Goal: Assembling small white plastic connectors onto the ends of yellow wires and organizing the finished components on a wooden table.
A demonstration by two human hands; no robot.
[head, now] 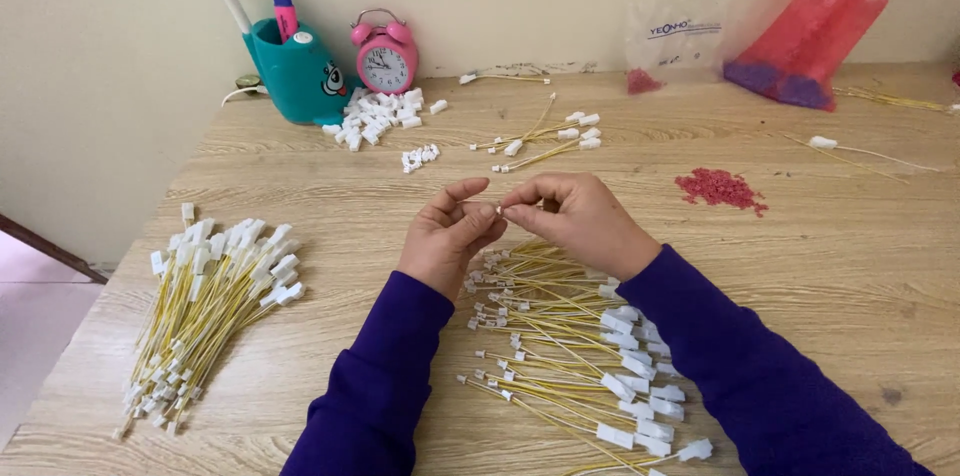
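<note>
Above the loose wire pile (570,346) on the bench (830,266), a small white piece (497,209) is pinched between the fingertips of the left hand (447,236) and right hand (580,221). Left of the pile, a finished bundle (205,306) is laid. Behind the pile, well apart, white connectors (378,116), a pink clock (386,54), a teal holder (292,71) and red granules (722,188) are noted. Nothing is seen between hands and pile.

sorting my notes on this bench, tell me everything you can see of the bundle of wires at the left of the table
The bundle of wires lies flat on the wooden table, left of the left hand and apart from it. It is many thin yellow leads, roughly parallel and slanting, fanning wider at the top. Larger white plastic connectors cap the upper ends, smaller white ones the lower ends. Nothing but the table touches it.
</note>
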